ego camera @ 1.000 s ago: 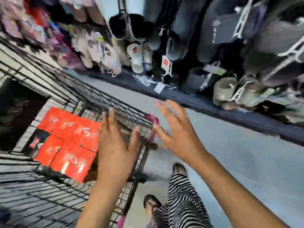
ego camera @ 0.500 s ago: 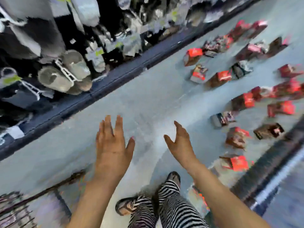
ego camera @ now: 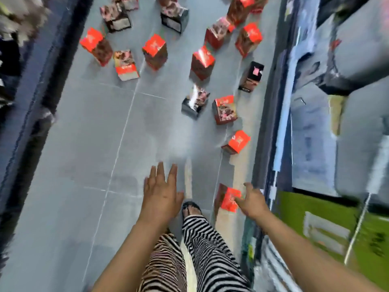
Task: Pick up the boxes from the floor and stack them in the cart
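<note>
Down by the right edge of the grey tiled floor (ego camera: 84,144), just ahead of the person's sandalled foot (ego camera: 190,207), stands a small red cardboard box with a glossy printed top (ego camera: 228,198). It is the nearest of the lot, which I take to be why it is the one being gone for. The right hand (ego camera: 253,202) is stretched down toward it, fingers (ego camera: 240,201) spread and loosely curved, gripping nothing. They overlap the box's near corner from where I look, but the blur hides whether they touch it. Since the box sits on that side of the body, the right hand is the natural one to lead.

The left hand (ego camera: 161,192) hangs over bare floor well to the left of the box, palm down, its fingers (ego camera: 161,171) straight and empty. My guess is that it is held out for balance during the stoop, or ready to close on the box's other side.

More red and black cartons lie loose farther up the aisle: a red one tipped over (ego camera: 236,142) near the right edge, a red-and-brown one (ego camera: 224,109) and a dark one (ego camera: 194,102) side by side beyond it, and many more toward the far end. None is stacked. The cart is out of sight, so each box lifted will need carrying back to it.
</note>
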`<action>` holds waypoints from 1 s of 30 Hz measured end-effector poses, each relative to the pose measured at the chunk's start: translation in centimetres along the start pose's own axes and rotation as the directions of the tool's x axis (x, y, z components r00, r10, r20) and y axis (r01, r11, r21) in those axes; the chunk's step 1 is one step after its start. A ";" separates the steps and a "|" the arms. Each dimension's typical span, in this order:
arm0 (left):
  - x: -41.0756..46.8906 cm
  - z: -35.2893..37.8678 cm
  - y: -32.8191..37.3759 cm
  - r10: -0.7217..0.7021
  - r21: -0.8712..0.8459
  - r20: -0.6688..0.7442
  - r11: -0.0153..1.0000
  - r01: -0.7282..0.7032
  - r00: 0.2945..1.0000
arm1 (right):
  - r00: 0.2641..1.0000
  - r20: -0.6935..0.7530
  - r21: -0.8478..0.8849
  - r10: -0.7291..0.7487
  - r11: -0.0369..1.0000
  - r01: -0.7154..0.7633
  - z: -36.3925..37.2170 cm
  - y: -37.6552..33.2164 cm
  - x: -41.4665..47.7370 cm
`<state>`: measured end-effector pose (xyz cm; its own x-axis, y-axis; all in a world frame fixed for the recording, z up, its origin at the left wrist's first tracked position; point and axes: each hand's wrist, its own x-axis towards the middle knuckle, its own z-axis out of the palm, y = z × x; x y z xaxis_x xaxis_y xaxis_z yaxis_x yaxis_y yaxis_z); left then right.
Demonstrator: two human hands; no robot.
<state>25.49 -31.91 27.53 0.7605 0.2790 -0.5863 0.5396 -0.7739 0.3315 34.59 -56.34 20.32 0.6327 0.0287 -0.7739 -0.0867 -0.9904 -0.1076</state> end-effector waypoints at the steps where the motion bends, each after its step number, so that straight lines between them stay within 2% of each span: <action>1: 1.2 1.0 0.8 0.035 0.026 0.022 0.999 -0.035 0.999 | 1.000 -0.003 0.020 0.027 0.999 -0.027 0.4 1.4 0.4; 6: 7.1 6.6 3.8 0.159 0.124 0.138 0.977 -0.176 0.978 | 0.977 0.043 0.192 0.208 0.958 -0.213 4.2 7.3 2.8; 10: 12.4 12.5 4.7 0.234 0.183 0.164 0.947 -0.263 0.958 | 0.947 0.065 0.283 0.315 0.904 -0.320 9.6 9.5 6.0; 17: 23.0 22.8 5.2 0.380 0.277 0.056 0.883 -0.380 0.923 | 0.885 0.101 0.401 0.455 0.795 -0.454 21.3 10.0 13.9; 20: 27.7 26.7 6.2 0.397 0.254 0.028 0.885 -0.391 0.917 | 0.869 -0.004 0.417 0.495 0.791 -0.448 25.2 10.1 16.7; 25: 35.1 31.5 10.1 0.422 0.201 -0.144 0.898 -0.391 0.895 | 0.852 -0.189 0.406 0.488 0.829 -0.384 28.8 10.3 20.2; 28: 38.6 33.8 12.3 0.492 0.217 -0.159 0.863 -0.456 0.856 | 0.822 -0.271 0.452 0.501 0.820 -0.350 29.2 9.9 21.0; 30: 40.1 35.2 13.2 0.480 0.239 -0.155 0.866 -0.438 0.864 | 0.822 -0.288 0.483 0.492 0.815 -0.318 29.2 9.8 21.3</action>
<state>50.39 -50.96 -17.65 0.9716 -0.0423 -0.2330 0.0479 -0.9286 0.3680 24.78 -61.44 -15.47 0.6991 -0.5024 -0.5089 -0.6441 -0.7515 -0.1430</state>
